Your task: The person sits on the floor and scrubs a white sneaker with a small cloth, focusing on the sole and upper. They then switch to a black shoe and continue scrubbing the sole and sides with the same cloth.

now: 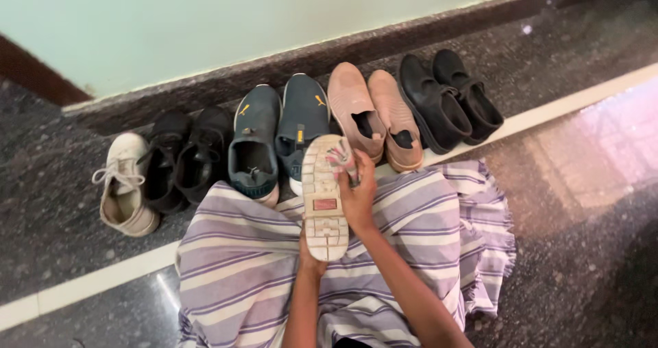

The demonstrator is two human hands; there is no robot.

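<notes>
I see my left hand (pixel 310 257) under the heel of a white shoe (pixel 324 197), mostly hidden, so I cannot tell how its fingers lie. The shoe is held sole up over the striped cloth (pixel 240 252) across my lap. My right hand (pixel 358 196) presses a small rag (pixel 342 160) against the shoe's side, fingers closed together on it. Beyond, along the floor's dark skirting, stand another white shoe (pixel 123 182), black shoes (pixel 184 154), dark blue sneakers (pixel 277 134), pink shoes (pixel 373 118) and black boots (pixel 449 101).

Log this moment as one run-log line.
left hand: holds white shoe sole-up | right hand: rubs cloth on it | shoe row beyond
</notes>
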